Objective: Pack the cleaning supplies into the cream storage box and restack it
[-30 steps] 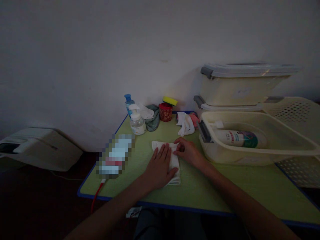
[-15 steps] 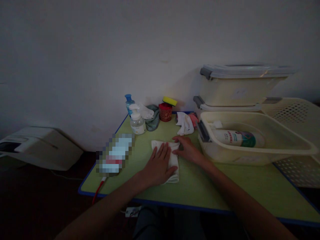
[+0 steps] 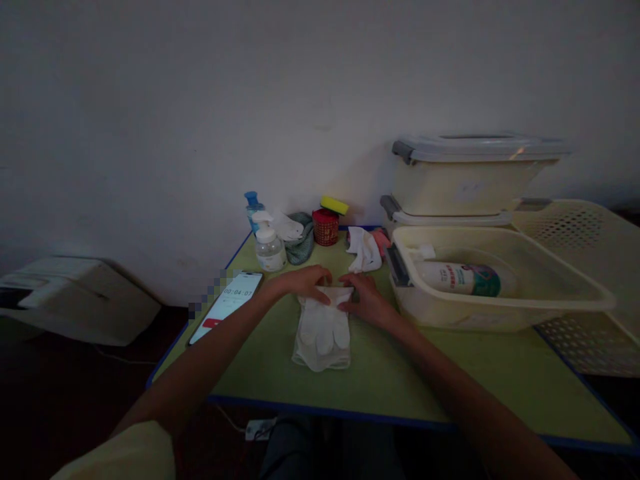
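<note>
A pair of white gloves [image 3: 323, 333] lies flat on the green table [image 3: 400, 380], fingers toward me and cuffs toward the wall. My left hand [image 3: 305, 283] is at the left of the cuff edge, thumb on top and fingers curled behind it. At the right end of the same edge, my right hand [image 3: 369, 301] pinches the cuff between thumb and fingers. A crumpled white cloth item [image 3: 364, 250] sits just beyond my right hand, beside a pinkish-red one [image 3: 381, 241].
A phone [image 3: 227, 303] showing a timer lies left. Behind stand a pump bottle [image 3: 270, 250], a blue-capped bottle [image 3: 253, 210], a grey cloth [image 3: 301, 243] and a red basket [image 3: 325, 228] topped by a yellow sponge [image 3: 334, 205]. An open bin [image 3: 480, 313] holding a white bottle [image 3: 457, 279] stands right.
My left hand has moved from lying flat on the white gloves up to their far edge. The glove fingers now show, laid toward me. My right hand stays at the far right corner.
</note>
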Action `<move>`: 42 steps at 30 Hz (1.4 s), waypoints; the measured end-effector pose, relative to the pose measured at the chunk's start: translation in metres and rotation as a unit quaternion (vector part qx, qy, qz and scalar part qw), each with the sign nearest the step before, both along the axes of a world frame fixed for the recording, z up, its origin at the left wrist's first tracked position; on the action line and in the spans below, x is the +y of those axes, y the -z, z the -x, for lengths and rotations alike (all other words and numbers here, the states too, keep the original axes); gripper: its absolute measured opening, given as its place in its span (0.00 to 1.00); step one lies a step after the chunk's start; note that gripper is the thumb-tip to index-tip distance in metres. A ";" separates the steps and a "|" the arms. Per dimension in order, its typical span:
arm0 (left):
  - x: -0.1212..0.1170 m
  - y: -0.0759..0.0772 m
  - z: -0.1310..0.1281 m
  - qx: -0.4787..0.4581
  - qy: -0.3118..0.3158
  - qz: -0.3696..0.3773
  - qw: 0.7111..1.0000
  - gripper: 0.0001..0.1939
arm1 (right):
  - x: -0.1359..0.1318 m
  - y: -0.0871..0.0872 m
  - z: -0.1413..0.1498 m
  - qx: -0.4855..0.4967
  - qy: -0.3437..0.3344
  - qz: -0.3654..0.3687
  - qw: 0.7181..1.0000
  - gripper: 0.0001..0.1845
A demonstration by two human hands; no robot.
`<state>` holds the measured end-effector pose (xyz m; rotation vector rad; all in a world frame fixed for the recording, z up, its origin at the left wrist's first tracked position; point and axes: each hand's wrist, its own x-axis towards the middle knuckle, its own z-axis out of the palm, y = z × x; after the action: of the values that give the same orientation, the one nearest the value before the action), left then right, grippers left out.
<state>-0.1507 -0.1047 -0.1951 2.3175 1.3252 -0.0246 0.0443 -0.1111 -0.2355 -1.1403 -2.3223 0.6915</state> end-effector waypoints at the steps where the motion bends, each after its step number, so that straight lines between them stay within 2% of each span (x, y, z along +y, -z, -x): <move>1: 0.004 -0.001 -0.001 0.003 0.001 0.020 1.000 0.27 | 0.000 0.000 0.000 0.002 -0.001 -0.002 1.000 0.25; 6: 0.014 -0.001 -0.009 0.042 0.000 0.036 0.998 0.28 | -0.001 -0.001 0.001 0.005 0.011 -0.007 1.000 0.25; 11: 0.019 0.001 -0.014 0.074 0.010 0.061 0.995 0.23 | -0.004 -0.002 0.000 0.009 0.014 -0.035 0.999 0.23; 13: 0.019 0.002 -0.015 0.078 0.013 0.049 0.996 0.22 | -0.006 -0.003 0.000 0.009 0.007 -0.055 0.998 0.21; 20: 0.017 -0.001 -0.017 0.026 0.039 0.022 0.999 0.23 | -0.014 -0.011 -0.002 0.002 -0.026 -0.146 0.989 0.18; 22: 0.018 0.001 -0.016 0.007 0.044 0.037 0.998 0.21 | -0.018 -0.015 -0.001 0.017 -0.065 -0.145 0.987 0.12; 24: 0.020 0.004 -0.016 -0.006 0.041 0.053 0.998 0.15 | -0.025 -0.021 0.001 0.039 -0.144 -0.118 0.982 0.07; 27: 0.022 0.007 -0.014 -0.014 0.033 0.062 0.997 0.10 | -0.039 -0.030 0.007 0.030 -0.283 -0.059 0.957 0.15; 30: 0.021 0.007 -0.012 -0.019 0.021 0.073 0.997 0.13 | -0.052 -0.035 0.014 -0.020 -0.375 -0.021 0.927 0.24; 36: 0.016 0.001 -0.014 -0.045 0.017 0.074 0.996 0.12 | -0.057 -0.027 0.018 -0.077 -0.417 -0.022 0.905 0.37; 42: 0.012 -0.002 -0.015 -0.064 0.029 0.063 0.996 0.12 | -0.056 -0.017 0.019 -0.092 -0.435 -0.046 0.895 0.38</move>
<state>-0.1356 -0.0922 -0.1930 2.2121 1.1603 0.0213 0.0252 -0.1667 -0.2185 -0.0512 -2.9702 0.7612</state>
